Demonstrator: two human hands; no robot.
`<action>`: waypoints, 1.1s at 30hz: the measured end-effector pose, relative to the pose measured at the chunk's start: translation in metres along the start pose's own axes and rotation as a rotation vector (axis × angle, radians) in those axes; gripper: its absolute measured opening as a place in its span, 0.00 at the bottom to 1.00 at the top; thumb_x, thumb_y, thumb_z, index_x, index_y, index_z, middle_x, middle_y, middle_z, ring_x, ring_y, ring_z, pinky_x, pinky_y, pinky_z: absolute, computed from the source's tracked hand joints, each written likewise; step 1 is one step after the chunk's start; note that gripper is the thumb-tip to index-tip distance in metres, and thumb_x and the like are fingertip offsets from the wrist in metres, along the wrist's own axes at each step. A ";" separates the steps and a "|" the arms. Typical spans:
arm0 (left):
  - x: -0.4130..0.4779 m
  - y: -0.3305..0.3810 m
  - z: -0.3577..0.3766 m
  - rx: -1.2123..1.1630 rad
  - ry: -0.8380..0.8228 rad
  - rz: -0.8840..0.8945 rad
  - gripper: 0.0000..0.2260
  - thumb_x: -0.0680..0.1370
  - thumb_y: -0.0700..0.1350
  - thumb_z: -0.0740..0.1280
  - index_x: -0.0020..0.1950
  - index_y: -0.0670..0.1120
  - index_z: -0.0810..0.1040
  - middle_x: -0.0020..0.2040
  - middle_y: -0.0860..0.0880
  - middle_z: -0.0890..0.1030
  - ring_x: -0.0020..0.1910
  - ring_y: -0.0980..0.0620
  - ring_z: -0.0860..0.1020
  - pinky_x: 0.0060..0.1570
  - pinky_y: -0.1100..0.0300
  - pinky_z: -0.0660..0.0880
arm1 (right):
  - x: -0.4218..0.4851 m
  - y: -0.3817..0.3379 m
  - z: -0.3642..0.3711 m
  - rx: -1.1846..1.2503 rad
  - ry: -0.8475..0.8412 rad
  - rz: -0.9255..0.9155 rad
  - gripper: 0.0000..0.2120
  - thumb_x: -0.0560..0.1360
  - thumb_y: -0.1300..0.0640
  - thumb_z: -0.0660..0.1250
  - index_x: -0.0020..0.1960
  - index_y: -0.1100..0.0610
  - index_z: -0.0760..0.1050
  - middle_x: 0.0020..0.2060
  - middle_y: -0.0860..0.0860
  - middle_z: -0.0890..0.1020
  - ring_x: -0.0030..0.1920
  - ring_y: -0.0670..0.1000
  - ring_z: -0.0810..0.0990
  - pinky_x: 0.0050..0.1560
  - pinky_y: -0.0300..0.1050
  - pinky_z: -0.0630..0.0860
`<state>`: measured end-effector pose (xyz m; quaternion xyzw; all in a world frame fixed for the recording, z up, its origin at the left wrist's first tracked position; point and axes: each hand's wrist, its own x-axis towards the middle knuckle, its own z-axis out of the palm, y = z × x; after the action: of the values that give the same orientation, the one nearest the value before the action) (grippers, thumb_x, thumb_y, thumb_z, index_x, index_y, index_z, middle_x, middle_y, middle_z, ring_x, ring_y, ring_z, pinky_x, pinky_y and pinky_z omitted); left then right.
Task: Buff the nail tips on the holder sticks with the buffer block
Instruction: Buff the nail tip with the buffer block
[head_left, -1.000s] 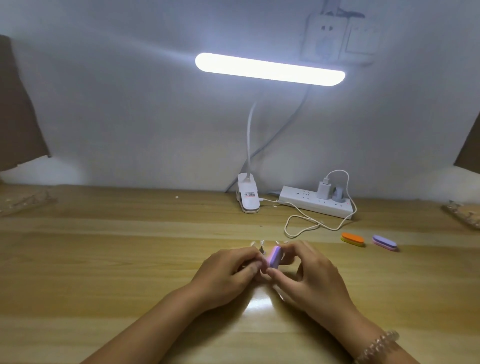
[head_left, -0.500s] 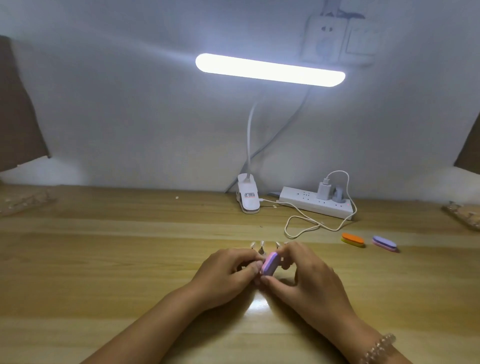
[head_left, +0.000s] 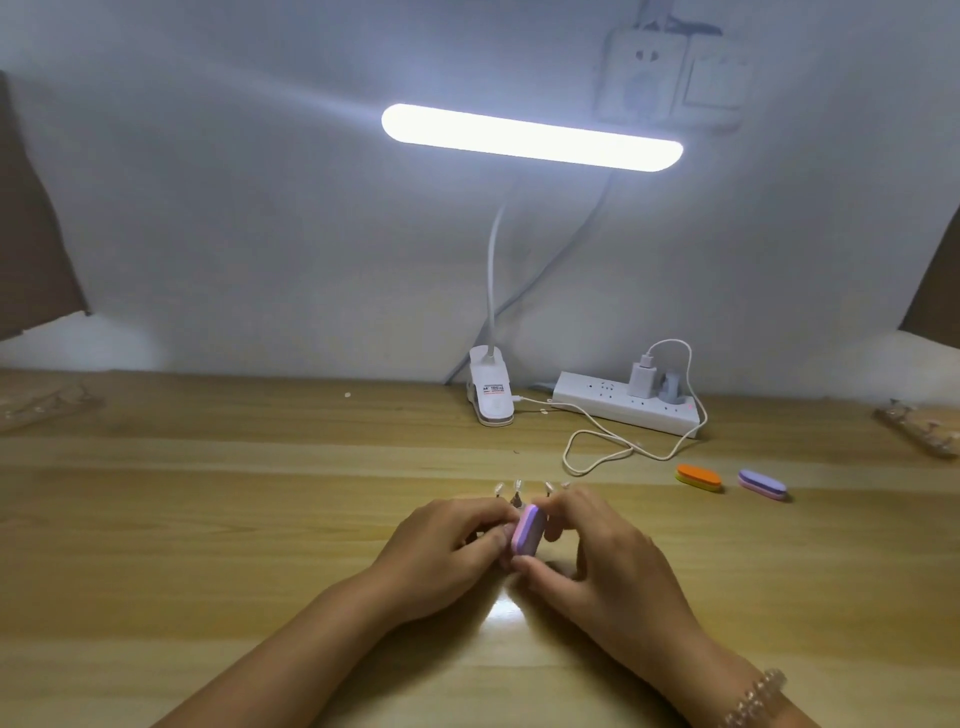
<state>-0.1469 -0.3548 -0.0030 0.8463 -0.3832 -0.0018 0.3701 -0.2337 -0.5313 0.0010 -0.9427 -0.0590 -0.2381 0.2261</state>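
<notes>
Mid-buff: right hand (head_left: 597, 561) pinches the purple-pink buffer block (head_left: 525, 530) btwn thumb & fingers, edge-on vs. the holder sticks (head_left: 516, 500) gripped in the left hand (head_left: 441, 545) over the table (head_left: 208, 519), nail tips (head_left: 519, 486) fanned behind; nr. finished can't be told, prob. several left.

The single head view looks forward and down over the wooden table (head_left: 208, 519), near the hands.
</notes>
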 end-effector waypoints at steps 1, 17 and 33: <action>0.000 0.000 0.000 0.001 0.003 -0.001 0.08 0.82 0.45 0.64 0.53 0.55 0.82 0.42 0.61 0.80 0.44 0.56 0.77 0.48 0.50 0.75 | 0.002 0.002 -0.001 0.035 0.013 0.025 0.14 0.69 0.41 0.72 0.49 0.45 0.72 0.44 0.39 0.75 0.45 0.40 0.77 0.40 0.42 0.75; -0.001 -0.002 0.001 0.041 -0.003 0.022 0.09 0.80 0.50 0.62 0.54 0.58 0.82 0.39 0.65 0.76 0.42 0.60 0.73 0.43 0.58 0.70 | 0.000 0.003 0.000 -0.014 -0.017 -0.061 0.19 0.70 0.52 0.73 0.59 0.43 0.73 0.50 0.38 0.75 0.42 0.36 0.77 0.35 0.39 0.72; -0.001 -0.001 -0.001 -0.066 0.021 -0.005 0.09 0.82 0.49 0.63 0.51 0.52 0.83 0.41 0.58 0.83 0.44 0.55 0.80 0.49 0.47 0.76 | 0.004 0.006 0.000 0.072 0.057 0.052 0.14 0.69 0.45 0.74 0.50 0.45 0.73 0.44 0.38 0.78 0.42 0.37 0.77 0.41 0.41 0.73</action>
<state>-0.1465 -0.3533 -0.0037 0.8346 -0.3770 -0.0066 0.4015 -0.2288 -0.5365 0.0000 -0.9280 -0.0365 -0.2566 0.2676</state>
